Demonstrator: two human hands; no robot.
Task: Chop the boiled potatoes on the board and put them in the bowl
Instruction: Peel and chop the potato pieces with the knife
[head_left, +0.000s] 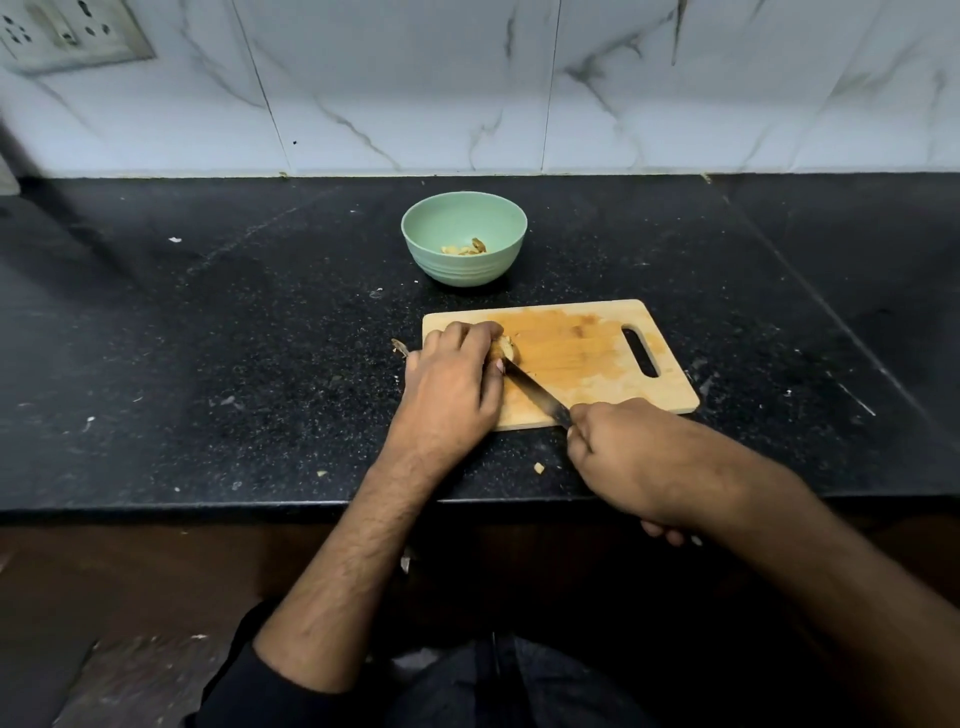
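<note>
The left hand (457, 379) is lying knuckles-up over the left end of the board (582, 358), fingers curled down around one potato (508, 349) and pinning it to the wood. The right hand (623, 457) is gripping the handle of one knife (535, 389), its blade slanting up-left and meeting the potato. One bowl (464, 228) is sitting on the counter (208, 338) just behind the board, holding a few potato pieces (466, 248).
</note>
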